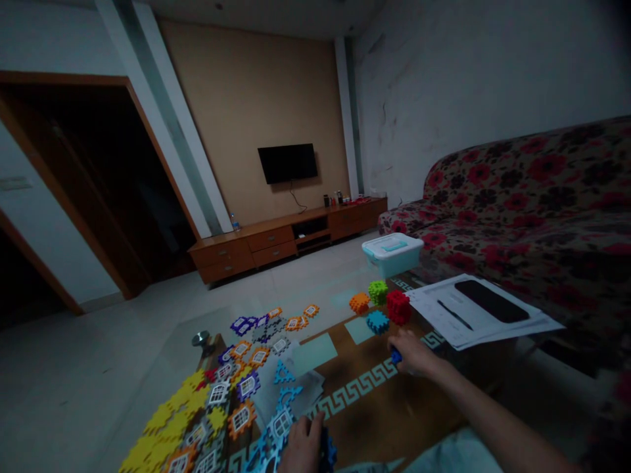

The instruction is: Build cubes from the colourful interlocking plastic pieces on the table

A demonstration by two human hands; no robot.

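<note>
Red interlocking cube (398, 307) just beside stacked white papers (473, 314)

"What are the window tiles (241, 420) beside your left hand (303, 447) made of?"

"Smooth, slightly glossy plastic."

"And past your right hand (411, 351)?"

"Matt white paper sheets (473, 315), and your sofa (537, 197) is woven floral cloth."

left hand (304, 448) cut off below, its blue piece (327, 452) partly hidden
</note>
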